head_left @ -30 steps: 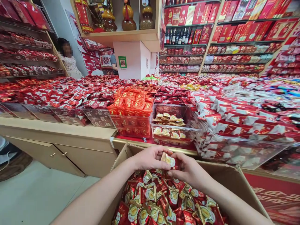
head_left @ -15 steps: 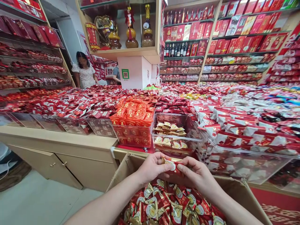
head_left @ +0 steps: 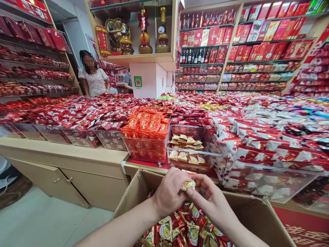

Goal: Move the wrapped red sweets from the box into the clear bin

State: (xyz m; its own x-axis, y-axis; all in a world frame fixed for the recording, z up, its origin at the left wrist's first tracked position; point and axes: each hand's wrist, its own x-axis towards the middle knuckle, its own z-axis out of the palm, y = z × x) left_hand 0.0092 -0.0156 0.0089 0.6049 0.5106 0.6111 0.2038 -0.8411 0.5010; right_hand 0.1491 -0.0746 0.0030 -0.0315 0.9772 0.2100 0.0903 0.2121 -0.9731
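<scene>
Above an open cardboard box (head_left: 249,209), my two hands meet over small wrapped candies (head_left: 188,185) with a pale yellow picture and red edges. My left hand (head_left: 171,190) is closed, its back toward me and its fingers curled over the candies' left side. The thumb of my right hand (head_left: 212,197) presses on their front, with the fingers bent behind. How many candies are held is hidden. Below, a heap of red and gold wrapped candies (head_left: 192,233) lies loose in the box.
Just beyond the box stands a clear bin (head_left: 195,154) with rows of gold candies. An orange-red packet bin (head_left: 146,151) is to its left, and a large bin of red and white packets (head_left: 272,178) to its right. A person (head_left: 94,77) stands at the far left.
My left hand has rolled over, now showing its back, and both hands have drawn closer together around the candies. The person at the far left has shifted posture.
</scene>
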